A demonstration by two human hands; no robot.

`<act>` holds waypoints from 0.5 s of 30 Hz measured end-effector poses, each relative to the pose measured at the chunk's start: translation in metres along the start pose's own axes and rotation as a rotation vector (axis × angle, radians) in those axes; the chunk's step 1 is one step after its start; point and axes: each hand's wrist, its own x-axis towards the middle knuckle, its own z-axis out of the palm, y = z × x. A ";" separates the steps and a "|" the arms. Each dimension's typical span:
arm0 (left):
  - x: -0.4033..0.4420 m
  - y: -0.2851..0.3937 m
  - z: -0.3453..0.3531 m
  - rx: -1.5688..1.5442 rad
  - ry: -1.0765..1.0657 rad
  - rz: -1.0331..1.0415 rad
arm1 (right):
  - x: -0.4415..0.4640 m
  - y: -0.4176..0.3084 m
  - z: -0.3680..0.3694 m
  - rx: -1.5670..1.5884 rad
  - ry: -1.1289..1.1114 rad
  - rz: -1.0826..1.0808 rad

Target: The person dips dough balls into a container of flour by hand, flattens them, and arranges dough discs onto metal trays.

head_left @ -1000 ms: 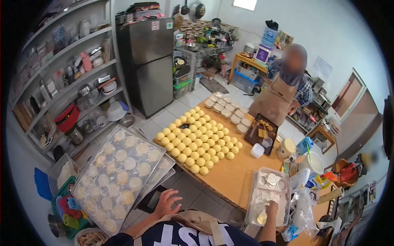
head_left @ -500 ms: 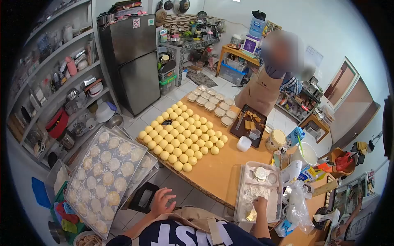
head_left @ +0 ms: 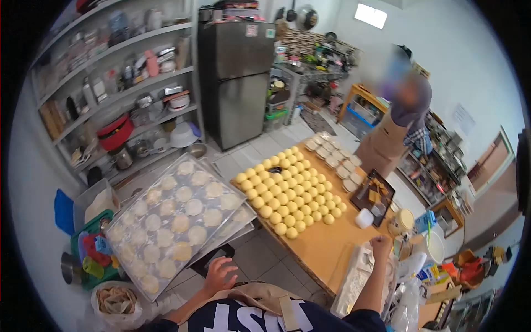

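Note:
My left hand (head_left: 220,274) hangs in the air beside the tray of flat dough rounds (head_left: 180,221), fingers apart and nothing in them. My right hand (head_left: 381,245) is raised over the far end of the floury container (head_left: 359,276), its fingers curled closed; whatever they may hold is too small to make out. Rows of round yellow dough balls (head_left: 293,193) cover the left part of the wooden table (head_left: 321,252). A white tub (head_left: 364,218) stands just beyond my right hand, near a dark tray (head_left: 374,198) with brown blocks on it.
A person in an apron (head_left: 381,145) stands across the table, near several small lidded containers (head_left: 334,157). Tubs, a white bucket (head_left: 434,250) and plastic bags crowd the right side. The fridge (head_left: 235,83) and shelves (head_left: 110,99) stand at the back left.
My right hand has come up out of the flour and moved forward to the container's far end. My left hand stays open in about the same place. The view has swung left.

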 end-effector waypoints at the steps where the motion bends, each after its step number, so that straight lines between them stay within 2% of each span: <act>1: -0.008 -0.007 -0.011 0.027 0.012 -0.023 | 0.014 -0.037 0.014 0.095 -0.068 -0.025; 3: -0.024 -0.022 -0.035 0.017 0.056 -0.086 | 0.040 -0.091 0.061 0.010 -0.093 -0.330; 5: -0.038 -0.031 -0.062 0.042 0.093 -0.142 | 0.023 -0.210 0.085 0.061 -0.252 -0.186; 6: -0.045 -0.036 -0.077 0.077 0.114 -0.152 | 0.016 -0.243 0.109 0.248 -0.339 -0.263; 9: -0.067 -0.050 -0.115 0.161 0.169 -0.199 | -0.022 -0.334 0.178 0.309 -0.423 -0.516; 11: -0.085 -0.059 -0.135 0.200 0.207 -0.256 | -0.050 -0.363 0.238 0.462 -0.505 -0.659; 12: -0.094 -0.063 -0.143 0.218 0.212 -0.277 | -0.074 -0.393 0.238 0.527 -0.582 -0.652; 13: -0.103 -0.067 -0.152 0.238 0.219 -0.300 | -0.092 -0.411 0.250 0.419 -0.629 -0.712; 15: -0.116 -0.072 -0.170 0.271 0.235 -0.331 | -0.127 -0.431 0.273 0.465 -0.751 -0.739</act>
